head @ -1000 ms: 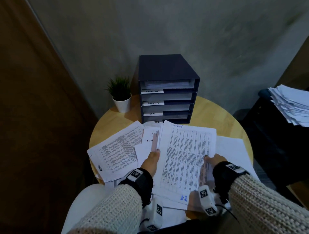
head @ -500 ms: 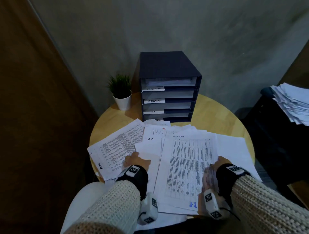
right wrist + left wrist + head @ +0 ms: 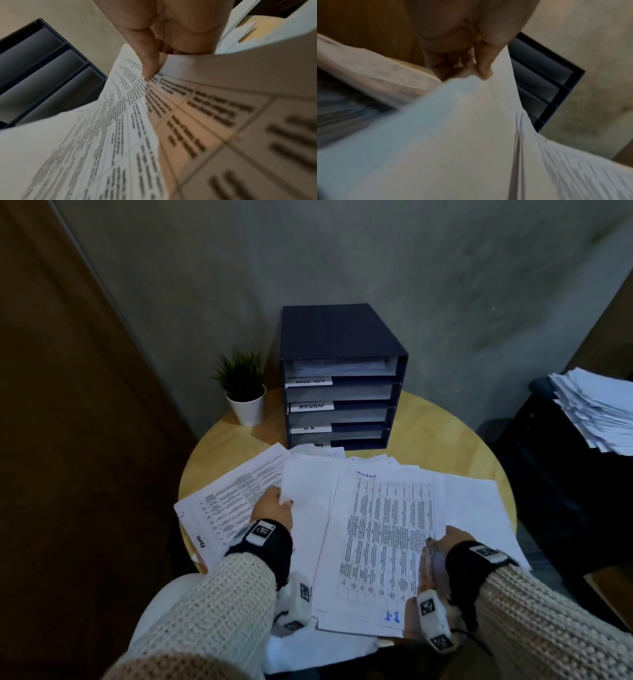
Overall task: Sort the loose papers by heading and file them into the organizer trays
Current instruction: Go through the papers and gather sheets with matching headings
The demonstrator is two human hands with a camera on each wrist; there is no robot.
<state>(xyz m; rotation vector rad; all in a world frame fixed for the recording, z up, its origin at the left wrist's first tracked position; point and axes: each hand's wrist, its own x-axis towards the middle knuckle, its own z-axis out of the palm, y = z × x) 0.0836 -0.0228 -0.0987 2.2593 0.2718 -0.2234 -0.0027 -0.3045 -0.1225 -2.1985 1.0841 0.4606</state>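
matt paper sheets [image 3: 387,542], smooth wood table [image 3: 428,433]

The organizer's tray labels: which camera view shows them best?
The head view: it faces the organizer front, where white label strips, one reading ADMIN, are visible. The left wrist view and right wrist view show only dark shelves at an angle, no labels, behind held papers.

The dark blue four-tray paper organizer [image 3: 342,378] stands at the far side of the round light wooden table [image 3: 442,436], its open slots facing the near edge. Bare wood lies right of the organizer. Left of it, close beside, stands a small green plant in a white pot [image 3: 245,392]. In front of the organizer, spread white printed papers [image 3: 387,529] cover the table, the farthest sheets reaching its bottom tray.
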